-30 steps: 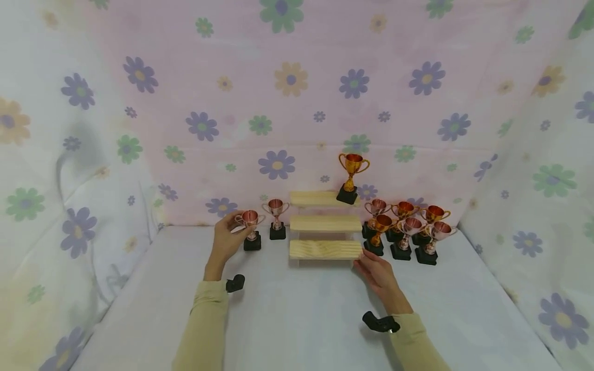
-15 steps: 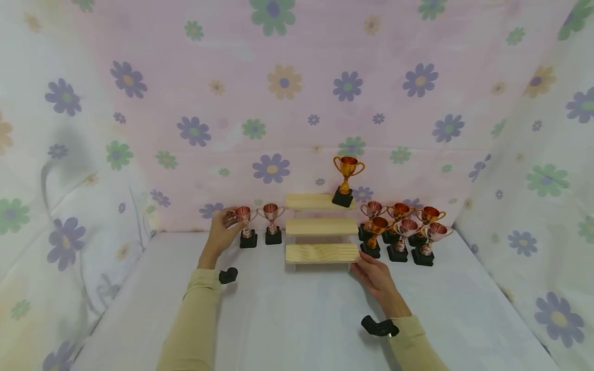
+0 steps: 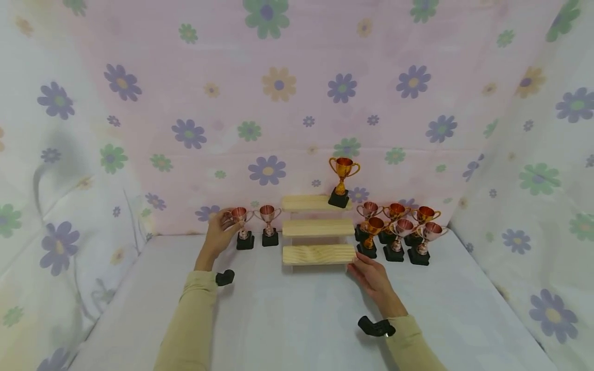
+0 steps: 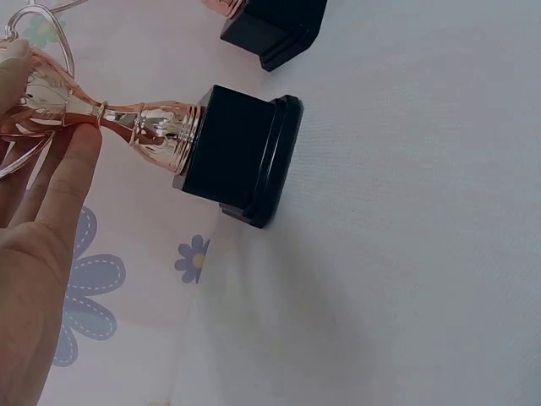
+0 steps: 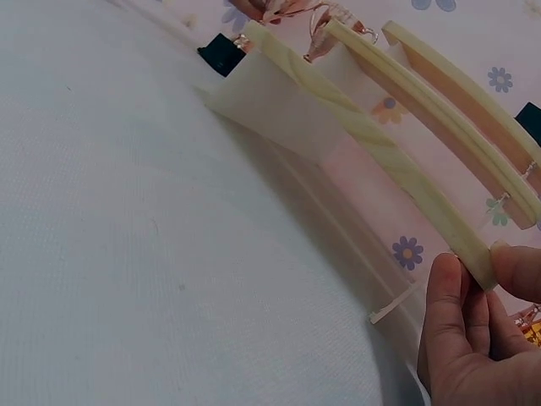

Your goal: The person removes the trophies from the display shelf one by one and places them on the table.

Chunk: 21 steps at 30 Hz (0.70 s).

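My left hand [image 3: 226,222] grips the cup of a small copper trophy [image 3: 240,220] on a black base, standing left of a three-step wooden stand [image 3: 318,228]. In the left wrist view my fingers [image 4: 63,182] curl around the trophy [image 4: 156,131] at its cup and stem, and its base sits on the white cloth. My right hand [image 3: 364,265] pinches the right end of the lowest step [image 3: 317,254]. The right wrist view shows that hand [image 5: 478,292] with thumb and fingers on the end of the step [image 5: 397,190].
A second copper trophy [image 3: 268,224] stands just right of the held one. A gold trophy [image 3: 343,176] stands on the top step. Several more trophies [image 3: 400,232] cluster right of the stand. Flowered cloth walls [image 3: 297,103] enclose the white table [image 3: 287,314].
My left hand has shifted the copper trophy slightly back, in line with its neighbour. My right hand stays on the lowest step. The head view has drifted a little.
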{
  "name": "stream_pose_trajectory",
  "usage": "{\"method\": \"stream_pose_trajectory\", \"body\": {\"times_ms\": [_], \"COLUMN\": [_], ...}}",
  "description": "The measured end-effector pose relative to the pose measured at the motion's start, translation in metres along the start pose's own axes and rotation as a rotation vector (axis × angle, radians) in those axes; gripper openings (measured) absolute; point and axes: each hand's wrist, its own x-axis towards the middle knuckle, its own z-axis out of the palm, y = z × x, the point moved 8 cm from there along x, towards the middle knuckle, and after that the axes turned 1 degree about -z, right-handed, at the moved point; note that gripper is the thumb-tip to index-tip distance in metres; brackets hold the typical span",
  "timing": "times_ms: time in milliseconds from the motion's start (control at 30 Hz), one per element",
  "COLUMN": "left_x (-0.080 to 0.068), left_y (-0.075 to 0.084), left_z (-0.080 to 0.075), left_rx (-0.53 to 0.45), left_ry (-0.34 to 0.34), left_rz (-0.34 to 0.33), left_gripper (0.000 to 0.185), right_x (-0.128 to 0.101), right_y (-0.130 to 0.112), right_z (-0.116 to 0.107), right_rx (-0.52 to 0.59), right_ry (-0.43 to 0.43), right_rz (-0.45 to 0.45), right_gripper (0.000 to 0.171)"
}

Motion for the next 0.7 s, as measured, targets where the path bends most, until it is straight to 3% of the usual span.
{"method": "stream_pose_trajectory", "body": {"times_ms": [167,267,400,600,700], "left_x": [0.007,0.006,0.002,-0.012,-0.017], "left_y": [-0.023,-0.028,-0.033,-0.035,-0.023], "left_z": [-0.002,-0.004,-0.006,-0.013,-0.020], "left_rx": [-0.008,0.009,-0.011,-0.066,-0.065], "left_ry": [0.060,0.094,0.092,0.093,0.147], "left_rz": [0.012,0.034,0.043,-0.018,0.027], "left_gripper": [0.054,0.051,0.054,0.081,0.083], "right_x": [0.000,0.001,0.001,-0.002,-0.002], "right_y": [0.000,0.001,0.001,0.001,-0.001], "right_z": [-0.001,0.000,0.001,0.000,0.001], "right_rx": [0.002,0.005,0.006,0.006,0.006], "right_ry": [0.006,0.009,0.004,0.012,0.008], "right_rz": [-0.002,-0.002,-0.011,-0.009,-0.012], "right_gripper": [0.049,0.049,0.049,0.048,0.049]}}
